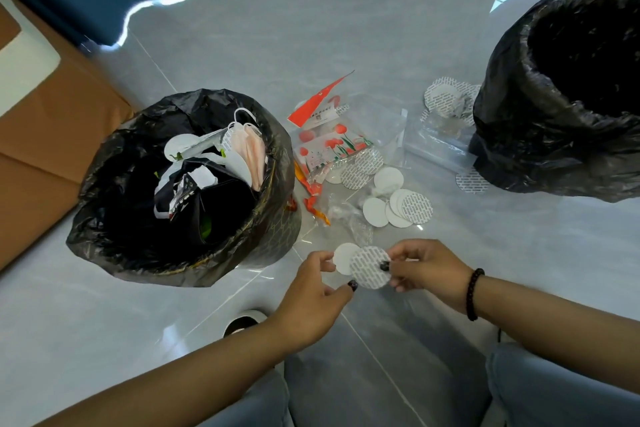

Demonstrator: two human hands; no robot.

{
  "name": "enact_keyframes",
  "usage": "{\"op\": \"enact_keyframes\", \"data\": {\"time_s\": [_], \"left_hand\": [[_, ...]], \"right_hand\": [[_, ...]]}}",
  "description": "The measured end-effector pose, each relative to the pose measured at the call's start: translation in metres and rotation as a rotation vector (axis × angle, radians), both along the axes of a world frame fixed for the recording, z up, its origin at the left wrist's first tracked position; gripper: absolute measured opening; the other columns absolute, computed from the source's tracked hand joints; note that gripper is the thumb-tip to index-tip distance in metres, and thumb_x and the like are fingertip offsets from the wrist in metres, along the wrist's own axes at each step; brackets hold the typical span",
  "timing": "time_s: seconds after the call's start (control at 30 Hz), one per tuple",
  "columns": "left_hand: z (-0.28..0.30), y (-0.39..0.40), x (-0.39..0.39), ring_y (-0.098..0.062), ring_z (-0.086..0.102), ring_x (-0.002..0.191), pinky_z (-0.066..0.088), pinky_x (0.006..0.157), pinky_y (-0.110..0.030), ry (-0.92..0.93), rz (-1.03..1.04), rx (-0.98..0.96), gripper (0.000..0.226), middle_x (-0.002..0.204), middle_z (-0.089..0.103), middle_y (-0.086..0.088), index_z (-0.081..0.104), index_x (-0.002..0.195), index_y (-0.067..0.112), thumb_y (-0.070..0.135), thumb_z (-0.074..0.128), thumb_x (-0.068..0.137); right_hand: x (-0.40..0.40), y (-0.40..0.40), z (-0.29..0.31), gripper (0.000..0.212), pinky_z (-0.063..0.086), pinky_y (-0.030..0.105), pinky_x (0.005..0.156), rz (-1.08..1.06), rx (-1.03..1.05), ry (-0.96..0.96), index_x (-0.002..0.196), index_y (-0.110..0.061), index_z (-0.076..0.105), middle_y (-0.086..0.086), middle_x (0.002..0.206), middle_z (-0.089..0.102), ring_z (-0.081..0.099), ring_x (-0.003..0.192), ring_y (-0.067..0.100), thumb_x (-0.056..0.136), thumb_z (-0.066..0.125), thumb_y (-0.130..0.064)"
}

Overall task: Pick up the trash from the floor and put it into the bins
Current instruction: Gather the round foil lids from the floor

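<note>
**Discs in hand, filled bin to the left**

While the two round white liner discs are held between both hands, their position relative to each bin decides the coming move. The printed white foam disc (369, 267) lies flat-face-up, overlapping a plain white disc (344, 257) just behind and to its left. The right hand (424, 269) pinches the printed disc at its right edge, thumb on top and fingers curled beneath. The left hand (317, 291) is partly curled at the discs' left edge, thumb tip at the lower rim and a finger near the plain disc; whether it has a firm grip cannot be told.

Being round, the discs have no long axis, so orientation does not constrain the drop.

Just beyond and left of the left hand stands the black-lined bin holding masks and wrappers (183, 184); its rim is near that hand. The second black-lined bin (561, 94) stands well apart, forward and right of the right hand. In my judgement the left hand is better placed for a transfer to the nearer bin.

Forward of both hands, more white discs (394, 201), a tulip-printed clear plastic bag (329, 146) and orange wrapper scraps (313, 196) lie on the glossy grey floor (346, 28).
</note>
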State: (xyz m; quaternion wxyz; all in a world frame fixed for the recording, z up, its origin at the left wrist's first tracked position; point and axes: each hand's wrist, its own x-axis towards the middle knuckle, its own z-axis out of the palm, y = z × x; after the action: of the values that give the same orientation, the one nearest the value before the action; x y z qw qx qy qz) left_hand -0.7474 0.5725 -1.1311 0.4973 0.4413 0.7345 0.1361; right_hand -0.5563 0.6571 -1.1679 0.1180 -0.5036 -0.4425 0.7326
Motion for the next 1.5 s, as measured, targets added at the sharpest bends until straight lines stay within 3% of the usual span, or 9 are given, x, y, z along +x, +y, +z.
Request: {"op": "enact_keyframes", "data": {"time_s": [0.17,0.43,0.7,0.83,0.97,1.07,1.17,1.4,1.5], "left_hand": [[-0.001,0.005,-0.006,-0.009,0.071,0.074,0.057,0.079,-0.041,0.002,0.015,0.040,0.016,0.087,0.074,0.000,0.064,0.103,0.014,0.017,0.065,0.087],[0.003,0.005,-0.009,-0.004,0.071,0.073,0.058,0.073,-0.023,-0.005,0.048,0.041,0.015,0.090,0.075,0.001,0.065,0.102,0.010,0.018,0.063,0.089],[0.005,0.003,-0.011,-0.005,0.071,0.073,0.056,0.069,-0.019,-0.004,0.060,0.016,0.015,0.091,0.075,0.004,0.065,0.103,0.011,0.018,0.062,0.090],[0.005,0.004,-0.013,-0.005,0.071,0.075,0.057,0.074,-0.021,-0.004,0.061,0.004,0.016,0.095,0.074,0.006,0.064,0.106,0.016,0.020,0.061,0.091],[0.005,0.003,-0.012,-0.005,0.071,0.074,0.055,0.068,-0.017,-0.020,0.084,-0.008,0.016,0.091,0.074,0.006,0.064,0.107,0.015,0.019,0.061,0.091],[0.009,0.003,-0.010,-0.005,0.071,0.073,0.046,0.056,-0.007,-0.064,0.103,-0.012,0.017,0.090,0.074,0.006,0.064,0.108,0.015,0.018,0.058,0.093],[0.015,0.004,-0.009,-0.004,0.071,0.074,0.046,0.058,-0.006,-0.121,0.109,-0.010,0.020,0.092,0.074,0.006,0.063,0.113,0.017,0.019,0.053,0.096],[0.054,0.017,-0.010,-0.007,0.068,0.069,0.048,0.063,-0.015,-0.249,0.125,0.173,0.021,0.085,0.075,-0.003,0.064,0.110,0.019,0.011,0.049,0.098],[0.088,0.020,-0.020,-0.012,0.066,0.063,0.050,0.059,-0.021,-0.298,0.150,0.348,0.023,0.079,0.074,-0.004,0.064,0.106,0.016,0.004,0.047,0.097]], "right_hand": [[-0.021,-0.011,0.009,0.010,0.056,0.024,0.058,-0.002,-0.072,0.047,0.094,0.005,0.065,0.014,0.068,0.065,0.066,0.058,0.016,0.084,0.062,0.006],[0.013,0.031,-0.036,0.046,0.039,0.023,0.097,0.396,0.661,-0.539,0.127,-0.014,0.051,0.004,0.129,0.047,0.049,0.119,0.021,0.084,0.065,-0.020],[0.029,0.058,-0.046,0.085,-0.004,0.039,0.119,0.976,0.749,-0.891,0.151,-0.015,-0.002,0.004,0.160,0.002,-0.006,0.147,0.018,0.091,0.049,-0.047],[0.041,0.028,-0.055,0.058,0.023,0.035,0.115,0.892,0.926,-0.839,0.139,-0.013,0.041,0.010,0.139,0.048,0.041,0.133,0.025,0.087,0.057,-0.031],[0.042,-0.002,-0.059,0.058,0.053,0.029,0.058,0.806,1.038,-0.794,0.099,-0.012,0.066,0.007,0.089,0.067,0.066,0.071,0.024,0.046,0.089,-0.020],[0.039,-0.008,-0.056,0.090,0.043,0.036,0.099,0.820,0.902,-0.819,0.148,-0.022,0.022,0.015,0.153,0.016,0.035,0.132,0.031,0.075,0.074,-0.027],[0.040,0.002,-0.056,0.092,0.026,0.040,0.114,0.996,0.936,-0.809,0.149,-0.036,-0.009,0.006,0.157,-0.020,0.002,0.146,0.027,0.089,0.060,-0.027],[0.051,0.007,-0.053,0.084,0.060,0.032,0.065,1.238,1.069,-0.838,0.107,-0.026,0.070,0.011,0.116,0.066,0.068,0.099,0.030,0.026,0.093,-0.030],[0.045,-0.001,-0.045,0.076,0.041,0.037,0.104,1.223,1.031,-0.797,0.141,-0.023,0.041,0.013,0.151,0.031,0.034,0.137,0.034,0.074,0.077,-0.029]]}}
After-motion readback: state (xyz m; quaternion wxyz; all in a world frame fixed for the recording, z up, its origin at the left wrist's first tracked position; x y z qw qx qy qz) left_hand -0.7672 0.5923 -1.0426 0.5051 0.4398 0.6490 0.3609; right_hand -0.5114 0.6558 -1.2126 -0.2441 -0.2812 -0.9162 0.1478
